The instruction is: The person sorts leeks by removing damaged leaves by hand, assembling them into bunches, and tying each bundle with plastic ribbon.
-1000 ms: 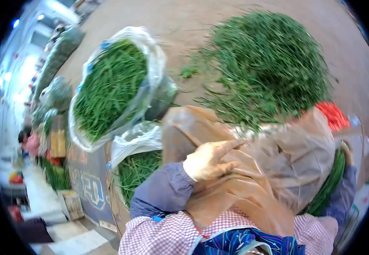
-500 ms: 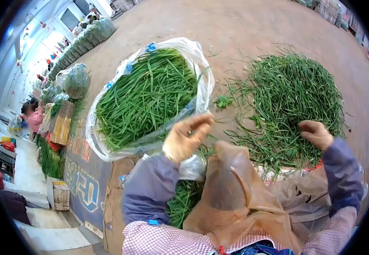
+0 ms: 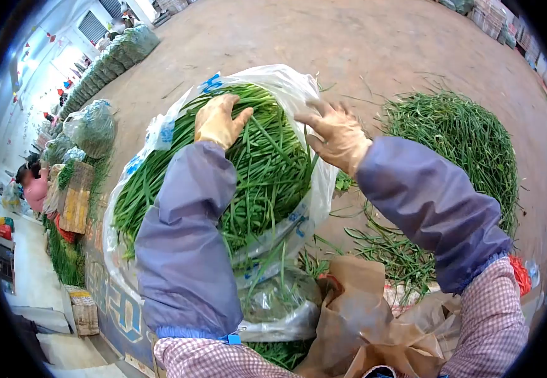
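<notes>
Both hands reach forward, fingers curved.

Left hand down on the long green stalks in the open plastic bag, fingers curled! Right hand hovers at the bag's right edge, fingers spread. Over to the right, a loose green heap lies on the floor, a red bag near its lower end.

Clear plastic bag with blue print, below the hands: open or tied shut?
Open. The bag has its mouth spread wide, with long green stalks showing inside beneath the left hand.
</notes>
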The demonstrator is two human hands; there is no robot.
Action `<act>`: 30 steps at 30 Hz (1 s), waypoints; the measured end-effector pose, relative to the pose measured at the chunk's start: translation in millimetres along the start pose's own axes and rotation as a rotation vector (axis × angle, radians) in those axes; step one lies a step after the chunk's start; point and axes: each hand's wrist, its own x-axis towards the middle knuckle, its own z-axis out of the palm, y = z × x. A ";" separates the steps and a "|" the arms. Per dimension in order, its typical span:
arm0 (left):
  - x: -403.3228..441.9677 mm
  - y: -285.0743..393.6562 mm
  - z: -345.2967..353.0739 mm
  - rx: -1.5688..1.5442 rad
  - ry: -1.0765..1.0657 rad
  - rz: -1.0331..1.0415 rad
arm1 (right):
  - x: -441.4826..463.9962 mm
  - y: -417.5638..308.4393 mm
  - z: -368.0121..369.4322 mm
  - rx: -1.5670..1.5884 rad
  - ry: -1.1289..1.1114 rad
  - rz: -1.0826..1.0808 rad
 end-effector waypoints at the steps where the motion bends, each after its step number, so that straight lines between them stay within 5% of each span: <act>1: 9.7 -3.3 8.9 0.000 0.013 0.029 | 13.8 1.3 8.6 -0.122 0.038 0.011; 4: 38.2 -3.6 24.1 0.056 -0.198 -0.009 | 56.6 10.2 29.8 -0.298 -0.065 0.100; 8: 51.4 -14.8 36.6 0.010 -0.223 -0.044 | 118.8 17.8 29.2 -0.321 -0.435 0.337; 9: 55.7 -19.4 34.1 -0.057 -0.274 -0.067 | 123.2 43.9 52.9 -0.278 -0.229 0.220; 12: 64.7 -21.9 20.6 -0.072 -0.360 -0.106 | 131.6 41.1 40.7 -0.338 -0.157 0.204; 17: 73.7 -38.4 12.1 0.026 -0.586 -0.237 | 151.4 50.4 43.6 -0.221 -0.139 0.263; 21: 77.4 -51.9 13.0 0.017 -0.631 -0.080 | 156.8 64.1 48.7 -0.228 -0.110 0.247; 24: 86.6 -55.3 16.4 -0.050 -0.773 -0.232 | 168.5 64.1 56.1 -0.174 -0.134 0.361; 30: 66.8 -57.9 11.2 -0.164 -0.668 -0.153 | 176.9 48.2 69.0 -0.066 -0.208 0.349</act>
